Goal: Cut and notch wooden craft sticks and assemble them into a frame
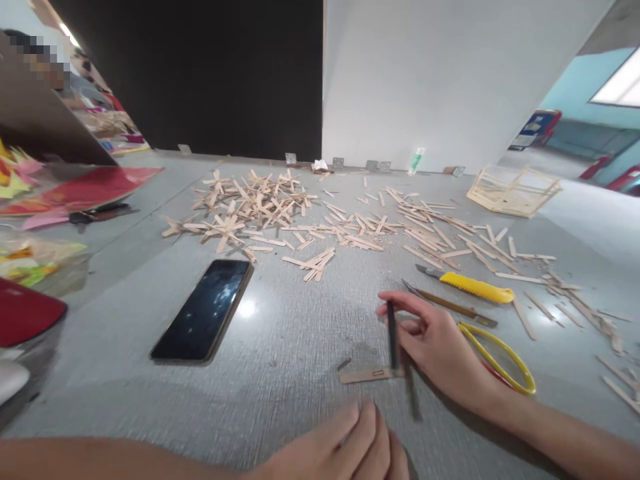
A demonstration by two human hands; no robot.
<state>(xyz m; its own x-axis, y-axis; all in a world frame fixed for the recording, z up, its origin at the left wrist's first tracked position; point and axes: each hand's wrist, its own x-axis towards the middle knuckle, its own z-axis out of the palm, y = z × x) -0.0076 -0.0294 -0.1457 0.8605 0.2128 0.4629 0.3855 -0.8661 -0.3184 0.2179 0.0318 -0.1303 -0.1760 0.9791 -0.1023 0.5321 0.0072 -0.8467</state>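
My right hand (437, 343) is closed on a dark, slim, pencil-like stick (392, 333), held upright between thumb and fingers. Its lower end meets a flat wooden craft stick (364, 377) that has a small rectangle drawn on it. A blurred thin dark strip (413, 393) shows just below that hand; I cannot tell whether it is held. My left hand (345, 447) is at the bottom edge, just below the craft stick, its fingers curved and smeared by motion. Behind my right hand lie a yellow box cutter (475, 287), a slim craft knife (450, 305) and yellow-handled scissors (500, 357).
A phone (204, 310) lies left of centre. Star-shaped stick pieces (260, 200) are heaped at the back, with loose sticks (420, 223) scattered rightward. A small wooden frame (515, 192) stands back right. A black-and-white partition (390, 80) closes off the far side.
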